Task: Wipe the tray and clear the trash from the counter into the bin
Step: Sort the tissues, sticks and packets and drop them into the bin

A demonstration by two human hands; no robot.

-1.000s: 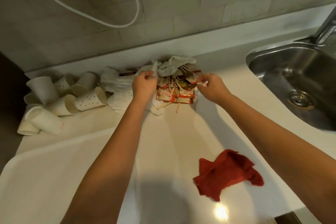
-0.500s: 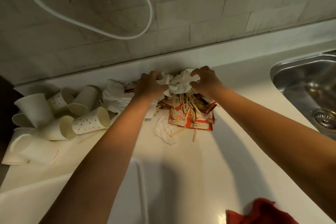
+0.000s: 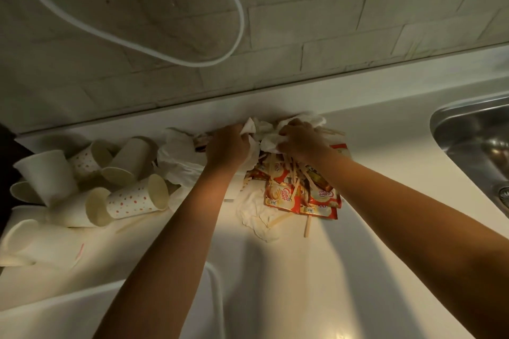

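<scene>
both hands worked one pile against the backsplash: the left hand (image 3: 227,146) and right hand (image 3: 301,140) each had a closed grip on crumpled napkins (image 3: 264,132). sachets (image 3: 297,195) and stir sticks (image 3: 307,224) lay loose beneath, so scooping inward from under would likely catch them; paper cups (image 3: 132,198) waited left of the pile on the tabletop (image 3: 358,256).

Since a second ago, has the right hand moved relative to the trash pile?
Yes. The right hand has gone from the sachets' right edge to the far side of the pile, toward the backsplash, and now grips crumpled tissue.
</scene>
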